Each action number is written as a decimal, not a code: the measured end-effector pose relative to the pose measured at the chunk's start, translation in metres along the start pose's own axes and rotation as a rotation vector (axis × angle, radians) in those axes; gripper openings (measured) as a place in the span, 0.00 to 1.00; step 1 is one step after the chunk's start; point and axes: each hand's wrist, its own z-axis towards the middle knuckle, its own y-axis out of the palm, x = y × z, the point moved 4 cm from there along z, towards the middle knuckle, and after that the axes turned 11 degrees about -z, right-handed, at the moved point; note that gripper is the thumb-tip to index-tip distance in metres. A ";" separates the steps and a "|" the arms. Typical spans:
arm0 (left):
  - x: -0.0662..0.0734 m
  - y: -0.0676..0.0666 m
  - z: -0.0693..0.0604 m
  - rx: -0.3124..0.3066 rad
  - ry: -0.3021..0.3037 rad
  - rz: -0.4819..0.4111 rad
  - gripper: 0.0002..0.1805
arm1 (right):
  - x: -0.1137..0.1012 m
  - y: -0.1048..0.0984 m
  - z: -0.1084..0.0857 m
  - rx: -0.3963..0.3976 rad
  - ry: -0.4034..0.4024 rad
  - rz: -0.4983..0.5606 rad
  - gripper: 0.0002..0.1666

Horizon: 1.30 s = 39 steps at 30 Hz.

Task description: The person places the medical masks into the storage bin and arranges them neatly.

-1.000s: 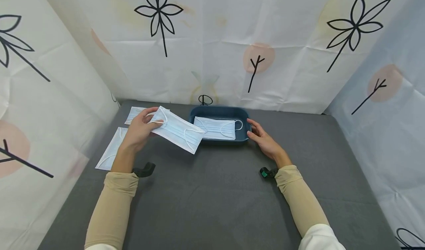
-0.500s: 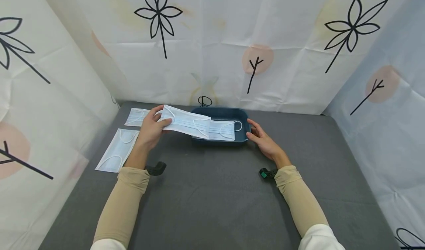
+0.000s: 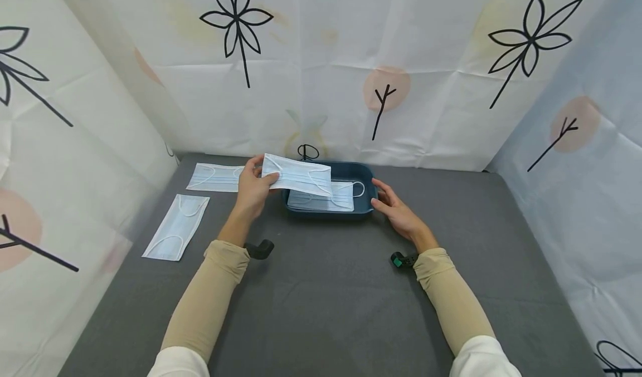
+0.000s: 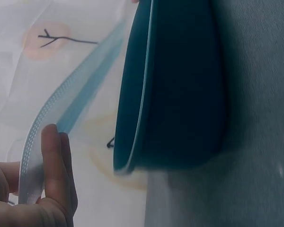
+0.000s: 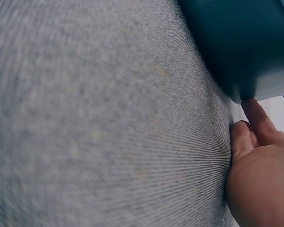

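Observation:
A light blue face mask (image 3: 301, 175) is pinched at its left end by my left hand (image 3: 252, 190), above the left part of the dark blue tray (image 3: 358, 171). In the left wrist view the held mask (image 4: 61, 101) slants up from the fingers of my left hand (image 4: 54, 179), beside the tray (image 4: 180, 94). Another mask (image 3: 343, 196) lies in the tray, partly covered by the held one. My right hand (image 3: 401, 215) rests against the tray's right end with fingers relaxed; the right wrist view shows fingers (image 5: 258, 118) touching the tray's wall (image 5: 246, 52).
Two more masks lie on the grey table (image 3: 321, 299) at the left: one flat near the back (image 3: 213, 177), one slanted in front of it (image 3: 176, 226). Patterned white cloth (image 3: 321, 65) hangs behind the table and at both sides.
My left hand has moved right with its mask, from over the left masks to over the tray, leaving those masks more exposed. My right hand and the tray look nearly unmoved.

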 end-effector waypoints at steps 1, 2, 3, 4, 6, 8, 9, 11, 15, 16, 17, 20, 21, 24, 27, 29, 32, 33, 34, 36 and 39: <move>-0.001 0.004 0.001 -0.003 -0.004 -0.010 0.37 | 0.000 0.000 0.000 0.001 0.001 0.001 0.40; -0.002 0.007 0.001 -0.006 -0.009 -0.018 0.37 | 0.000 0.000 0.001 0.002 0.001 0.000 0.39; -0.003 0.011 0.002 -0.007 -0.011 -0.019 0.37 | 0.000 0.000 0.001 0.002 0.002 -0.001 0.39; -0.004 0.014 0.003 -0.008 -0.013 -0.026 0.37 | -0.001 0.000 0.001 0.001 0.000 -0.002 0.40; -0.007 0.021 0.005 -0.015 -0.011 -0.032 0.37 | -0.001 0.000 0.001 -0.001 0.002 0.001 0.39; -0.011 0.028 0.007 -0.022 -0.009 -0.031 0.36 | -0.002 0.000 0.001 -0.003 0.000 0.006 0.40; -0.013 0.031 0.008 -0.028 -0.008 -0.028 0.36 | -0.002 0.000 0.001 -0.003 0.001 0.009 0.40; -0.016 0.037 0.009 -0.039 -0.009 -0.017 0.36 | -0.003 0.000 0.000 0.000 0.008 0.017 0.40; -0.022 0.047 0.009 -0.060 -0.024 0.001 0.35 | -0.002 -0.001 0.000 -0.002 0.011 0.020 0.40; -0.024 0.049 0.009 -0.064 -0.029 0.006 0.35 | -0.001 -0.001 0.000 -0.001 0.013 0.018 0.40; -0.025 0.051 0.009 -0.067 -0.032 0.009 0.35 | -0.001 -0.001 0.000 0.000 0.013 0.018 0.40; -0.027 0.054 0.009 -0.068 -0.045 0.012 0.35 | -0.001 -0.001 0.000 -0.001 0.010 0.018 0.39; -0.028 0.055 0.010 -0.070 -0.049 0.015 0.35 | -0.001 -0.001 0.000 -0.002 0.008 0.020 0.40; -0.029 0.059 0.009 -0.078 -0.060 0.024 0.34 | -0.002 -0.001 0.000 -0.003 0.006 0.027 0.40; -0.030 0.060 0.010 -0.083 -0.065 0.053 0.35 | -0.002 -0.001 0.000 -0.004 0.006 0.030 0.40; -0.032 0.060 0.011 -0.081 -0.067 0.076 0.34 | -0.001 -0.001 0.001 -0.004 0.007 0.027 0.39; -0.035 0.061 0.012 -0.079 -0.067 0.103 0.35 | -0.001 -0.001 0.001 -0.011 0.003 0.026 0.40; -0.036 0.061 0.012 -0.078 -0.065 0.111 0.35 | 0.000 -0.001 0.001 -0.012 0.004 0.028 0.40; -0.036 0.061 0.012 -0.076 -0.062 0.122 0.35 | 0.000 -0.001 0.001 -0.012 0.005 0.029 0.40; -0.037 0.061 0.011 -0.069 -0.053 0.156 0.35 | 0.000 -0.001 0.000 -0.016 0.005 0.032 0.40; -0.037 0.060 0.011 -0.059 -0.033 0.222 0.36 | -0.001 0.000 -0.001 -0.017 0.007 0.039 0.40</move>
